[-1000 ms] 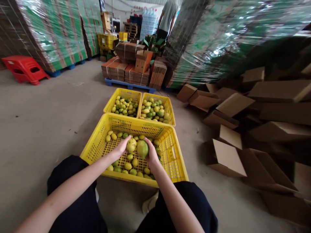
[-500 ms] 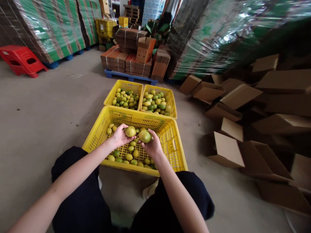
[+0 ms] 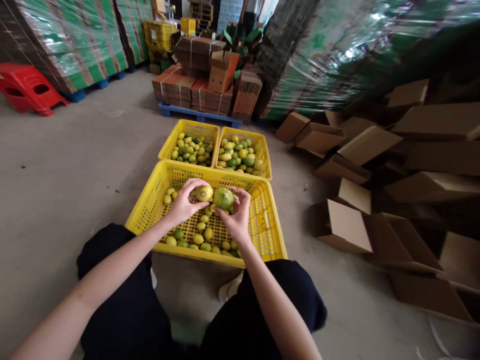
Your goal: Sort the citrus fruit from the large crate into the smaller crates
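My left hand grips a yellow lemon between thumb and fingers. Close beside it, my right hand is closed around a larger, greener lemon. Both fruits are held up side by side above a big yellow plastic crate between my knees. Across its slotted floor lie scattered yellow and green lemons, several along the near side and a few in the far left corner. My hands hide part of the crate's middle.
Two smaller yellow crates of lemons, a left one and a right one, stand just beyond. Behind them is a blue pallet stacked with flattened cartons. Open cardboard boxes are heaped at right; a red stool stands at left.
Both hands have risen slightly and turned the lemons, so their ends now face me. The grip has shifted toward the fingertips. The view has tilted a little.
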### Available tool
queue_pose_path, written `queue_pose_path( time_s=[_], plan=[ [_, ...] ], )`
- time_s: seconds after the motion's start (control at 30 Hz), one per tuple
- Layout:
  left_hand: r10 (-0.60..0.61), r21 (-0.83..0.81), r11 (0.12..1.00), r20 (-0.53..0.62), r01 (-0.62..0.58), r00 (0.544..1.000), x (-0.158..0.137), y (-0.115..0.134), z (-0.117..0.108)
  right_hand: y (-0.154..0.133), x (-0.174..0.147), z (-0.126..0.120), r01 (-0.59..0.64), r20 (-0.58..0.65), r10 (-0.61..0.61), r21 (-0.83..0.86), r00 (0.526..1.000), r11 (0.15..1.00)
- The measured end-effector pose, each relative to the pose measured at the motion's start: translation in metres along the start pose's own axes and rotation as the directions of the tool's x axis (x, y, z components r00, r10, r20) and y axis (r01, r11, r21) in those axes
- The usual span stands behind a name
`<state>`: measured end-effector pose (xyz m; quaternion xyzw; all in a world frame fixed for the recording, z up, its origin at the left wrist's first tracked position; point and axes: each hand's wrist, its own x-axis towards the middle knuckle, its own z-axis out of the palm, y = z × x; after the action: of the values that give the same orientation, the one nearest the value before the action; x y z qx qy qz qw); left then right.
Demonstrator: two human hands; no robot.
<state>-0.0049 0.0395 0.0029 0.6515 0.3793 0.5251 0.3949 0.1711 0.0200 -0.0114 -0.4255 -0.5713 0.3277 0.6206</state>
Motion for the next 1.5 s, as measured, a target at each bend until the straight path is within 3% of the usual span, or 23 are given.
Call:
queue_pose_path(
  time_s=[0.1,0.23,0.4,0.5,0.57,0.7,0.8,0.93,1.17,1.23,1.37,1.5],
  plan=[
    [0.033,0.055,0.998,0.012,-0.034,0.999,-0.001,0.008,-0.001,0.001,-0.002,-0.001,0.079,-0.001,-0.079,-0.057,0.997,0.995],
    [-0.056,0.021,0.998,-0.011,0.056,0.998,-0.003,0.019,-0.001,-0.006,-0.002,-0.004,0.112,0.019,-0.111,-0.136,0.994,0.984],
    [-0.154,-0.071,0.986,-0.034,0.151,0.987,-0.002,0.027,-0.001,-0.012,-0.001,-0.005,0.047,-0.033,-0.053,-0.142,0.998,0.989],
    [-0.249,-0.210,0.949,-0.037,0.236,0.968,0.000,0.026,0.000,-0.013,0.001,-0.005,-0.059,-0.054,0.058,-0.023,0.997,0.998],
    [-0.343,-0.363,0.879,-0.035,0.308,0.939,0.002,0.023,0.001,-0.013,0.003,-0.005,-0.193,-0.031,0.199,0.133,0.980,0.972],
    [-0.533,-0.597,0.681,-0.005,0.425,0.846,0.006,0.012,0.001,-0.013,0.006,-0.005,-0.383,0.031,0.407,0.410,0.913,0.828],
    [-0.608,-0.671,0.572,0.038,0.471,0.793,0.009,0.006,0.000,-0.012,0.007,-0.003,-0.447,0.060,0.480,0.477,0.875,0.757],
    [-0.677,-0.705,0.476,0.087,0.526,0.730,0.012,0.002,-0.001,-0.013,0.007,-0.002,-0.484,0.056,0.525,0.480,0.849,0.732],
    [-0.720,-0.733,0.426,0.080,0.530,0.690,0.013,-0.001,-0.002,-0.016,0.009,-0.005,-0.561,0.115,0.604,0.536,0.789,0.631],
    [-0.704,-0.718,0.428,0.115,0.549,0.700,0.011,0.000,-0.001,-0.017,0.008,-0.002,-0.577,0.141,0.610,0.540,0.780,0.613],
    [-0.629,-0.596,0.501,0.247,0.627,0.737,0.008,0.001,0.000,-0.015,-0.002,0.009,-0.537,0.157,0.549,0.535,0.821,0.652],
    [-0.660,-0.531,0.509,0.265,0.677,0.703,0.006,-0.005,0.001,-0.007,-0.012,0.015,-0.566,0.126,0.591,0.498,0.797,0.657]
  ],
)
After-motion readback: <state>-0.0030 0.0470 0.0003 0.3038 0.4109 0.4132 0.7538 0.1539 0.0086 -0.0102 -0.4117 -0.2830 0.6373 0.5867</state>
